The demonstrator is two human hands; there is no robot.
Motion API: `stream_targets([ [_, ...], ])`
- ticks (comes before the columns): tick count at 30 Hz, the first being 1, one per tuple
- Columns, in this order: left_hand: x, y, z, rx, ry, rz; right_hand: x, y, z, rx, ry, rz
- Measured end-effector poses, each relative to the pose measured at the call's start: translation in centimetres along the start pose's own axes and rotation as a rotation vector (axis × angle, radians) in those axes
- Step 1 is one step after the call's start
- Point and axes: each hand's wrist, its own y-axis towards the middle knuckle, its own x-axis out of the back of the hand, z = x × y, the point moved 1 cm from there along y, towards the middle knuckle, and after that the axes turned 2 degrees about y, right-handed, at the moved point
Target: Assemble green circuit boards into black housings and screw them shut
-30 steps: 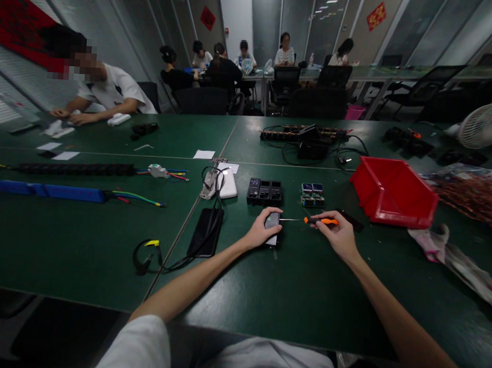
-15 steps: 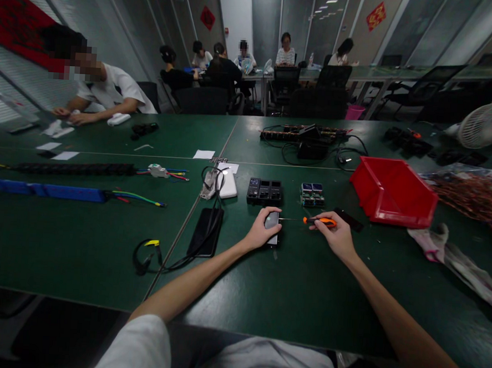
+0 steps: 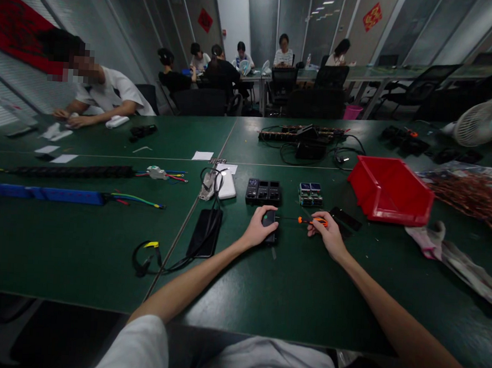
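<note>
My left hand (image 3: 260, 228) grips a small black box-shaped module (image 3: 270, 235) on the table, fingers over its far end and thumb across its top. In my right hand (image 3: 325, 232) is a screwdriver (image 3: 308, 221) with an orange and black handle. Its thin shaft points left, level with the module's right side; whether the tip touches cannot be made out. Just beyond my left hand stands a row of black modules (image 3: 262, 193). Small circuit boards with display windows (image 3: 310, 194) lie to their right.
A red bin (image 3: 388, 209) stands on the right, beside copper wire bundles (image 3: 470, 195) and a glove (image 3: 454, 258). A black phone (image 3: 204, 233) with a cable across it lies left. Blue (image 3: 66, 195) and black wired strips (image 3: 75, 170) lie farther left. A co-worker (image 3: 105, 92) sits across the table.
The right hand and screwdriver have shifted slightly left, toward the module. The module's top, pale and shiny before, now looks dark. The camera view has shifted slightly.
</note>
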Motion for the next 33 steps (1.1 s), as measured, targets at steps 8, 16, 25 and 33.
stream_targets([
  [8, 1.0, 0.6, 0.2, 0.029, -0.01, 0.014, -0.7, 1.2, -0.9, 0.015, 0.086, -0.029],
  [16, 2.3, 1.1, 0.8, 0.064, -0.04, -0.015, -2.1, 2.6, -1.0, 0.038, 0.031, 0.051],
  [25, 1.8, 0.8, 0.8, 0.065, -0.051, -0.041, -1.5, 2.5, -0.7, -0.004, -0.003, 0.094],
  [33, 1.7, 0.9, 1.1, 0.018, -0.04, -0.024, -0.8, 3.4, -1.2, -0.028, 0.093, 0.121],
])
